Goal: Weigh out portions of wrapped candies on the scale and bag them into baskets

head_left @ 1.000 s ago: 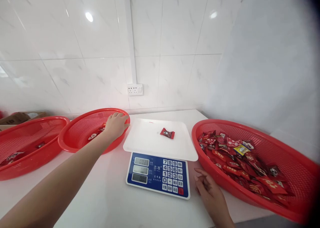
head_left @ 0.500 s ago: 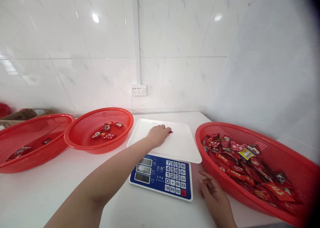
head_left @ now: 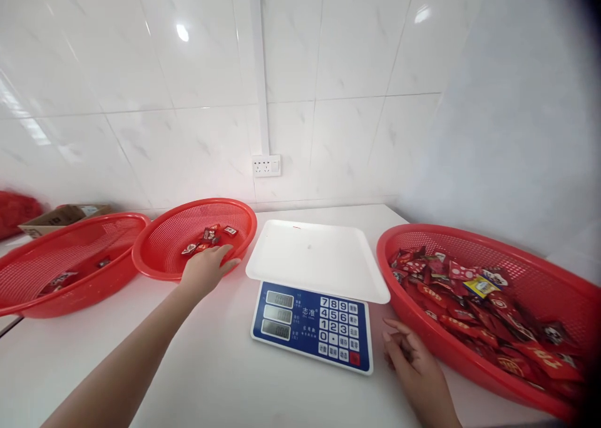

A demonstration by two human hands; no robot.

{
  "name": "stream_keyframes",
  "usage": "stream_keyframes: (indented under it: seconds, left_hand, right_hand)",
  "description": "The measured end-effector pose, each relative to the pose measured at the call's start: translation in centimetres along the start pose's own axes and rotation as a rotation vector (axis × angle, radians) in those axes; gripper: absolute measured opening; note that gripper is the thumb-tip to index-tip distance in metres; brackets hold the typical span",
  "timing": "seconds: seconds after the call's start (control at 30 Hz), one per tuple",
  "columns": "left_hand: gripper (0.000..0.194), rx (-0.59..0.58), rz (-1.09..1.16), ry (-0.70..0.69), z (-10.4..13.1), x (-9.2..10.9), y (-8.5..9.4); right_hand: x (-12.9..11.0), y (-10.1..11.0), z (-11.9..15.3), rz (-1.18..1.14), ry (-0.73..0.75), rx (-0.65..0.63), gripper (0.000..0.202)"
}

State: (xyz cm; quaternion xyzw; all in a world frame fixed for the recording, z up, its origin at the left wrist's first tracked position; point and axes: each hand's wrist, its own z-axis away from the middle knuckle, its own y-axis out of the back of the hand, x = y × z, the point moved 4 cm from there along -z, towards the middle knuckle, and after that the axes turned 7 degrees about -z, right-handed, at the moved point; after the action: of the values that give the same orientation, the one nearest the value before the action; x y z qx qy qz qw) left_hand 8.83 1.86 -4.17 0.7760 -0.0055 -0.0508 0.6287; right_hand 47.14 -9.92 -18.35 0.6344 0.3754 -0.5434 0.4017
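Observation:
My left hand [head_left: 205, 270] is over the near right rim of the middle red basket [head_left: 154, 266]. Its thumb stands apart from the fingers and nothing shows between them; the palm side is hidden. Beneath and beyond it lie several small wrapped snack packets [head_left: 210, 233]. My right hand [head_left: 413, 359] rests loosely curled, fingers apart and holding nothing visible, between a digital scale [head_left: 312, 328] and the right red basket [head_left: 434, 343]. The scale's white tray [head_left: 312, 256] carries no packet. Red snack packets [head_left: 469, 309] fill the right basket's bottom, with one yellow packet [head_left: 481, 286] on top.
Another red basket [head_left: 113, 288] at the left holds a few packets [head_left: 59, 283]. Behind it are a cardboard box [head_left: 63, 218] and a red bundle [head_left: 17, 214]. The white table [head_left: 225, 378] meets a tiled wall with a power socket [head_left: 267, 166].
My left hand has moved left from the scale tray to the middle basket. The small red packet under its fingers has left the tray. My right hand stays beside the scale; the view shifted slightly.

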Motion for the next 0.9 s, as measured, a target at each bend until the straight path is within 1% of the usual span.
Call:
stream_keyframes:
  seconds: [0.1,0.2,0.27,0.33,0.4,0.43,0.47,0.5,0.53,0.57,0.6,0.63,0.67,0.7,0.73,0.77,0.8,0.83,0.87,0.9]
  left_hand:
    - [0.042,0.089,-0.078,-0.066,0.7,-1.0,-0.6]
    - [0.038,0.199,-0.12,-0.114,0.6,-2.7,-0.8]
    - [0.036,0.249,-0.114,-0.083,0.7,-4.0,-1.0]
    - [0.035,0.302,-0.077,-0.006,1.1,-5.3,-1.1]
    - [0.04,0.38,0.028,0.069,1.8,-5.9,-0.9]
    - [0.046,0.448,0.124,0.103,2.2,-6.0,-0.5]
    - [0.054,0.549,0.25,0.131,2.7,-5.9,0.2]
    - [0.059,0.684,0.399,0.155,3.2,-5.8,1.0]
    - [0.059,0.844,0.553,0.172,3.8,-5.6,1.9]
    - [0.056,1.011,0.694,0.176,4.5,-5.2,2.8]
    - [0.05,1.146,0.798,0.158,5.0,-4.7,3.4]
    - [0.043,1.212,0.848,0.117,5.4,-3.8,3.9]
    - [0.033,1.205,0.839,0.051,5.5,-2.8,4.1]
    - [0.022,1.132,0.785,-0.047,5.4,-1.5,4.1]
    - [0.01,1.025,0.71,-0.167,5.3,0.0,3.7]
    - [0.006,0.918,0.635,-0.288,5.3,1.4,3.0]
    - [0.015,0.829,0.578,-0.387,5.4,2.6,2.1]
    - [0.023,0.769,0.547,-0.458,5.5,3.4,1.2]
    - [0.028,0.734,0.544,-0.496,5.7,3.9,0.3]
    - [0.03,0.715,0.554,-0.492,5.7,4.1,-0.4]
  right_hand:
    - [-0.3,-0.2,0.1,0.026,0.005,0.011,0.045]
    - [-0.9,-0.2,0.2,0.038,0.034,0.051,0.042]
    - [-1.2,-0.2,0.3,0.033,0.041,0.079,0.042]
    - [-1.3,-0.1,0.5,0.037,0.047,0.116,0.042]
    - [-1.4,0.2,0.9,0.071,0.072,0.163,0.042]
    - [-1.4,0.4,1.2,0.106,0.094,0.193,0.04]
    - [-1.4,0.6,1.6,0.151,0.119,0.218,0.038]
    - [-1.6,0.8,1.9,0.201,0.144,0.231,0.036]
    - [-1.8,1.1,2.3,0.25,0.172,0.244,0.034]
    - [-2.3,1.3,2.7,0.293,0.198,0.256,0.033]
    - [-3.0,1.7,3.0,0.324,0.222,0.272,0.033]
    - [-3.9,2.0,3.2,0.343,0.242,0.288,0.034]
    - [-5.1,2.4,3.3,0.348,0.266,0.302,0.036]
    - [-6.5,2.9,3.1,0.35,0.285,0.317,0.038]
    - [-8.0,3.3,2.7,0.345,0.305,0.303,0.04]
    - [-9.7,3.8,2.2,0.345,0.345,0.276,0.042]
    - [-11.1,4.3,1.4,0.376,0.347,0.25,0.041]
    - [-12.5,5.0,0.4,0.425,0.346,0.227,0.04]
    - [-13.6,5.8,-0.7,0.479,0.335,0.221,0.038]
    - [-14.3,6.6,-2.0,0.545,0.313,0.197,0.035]
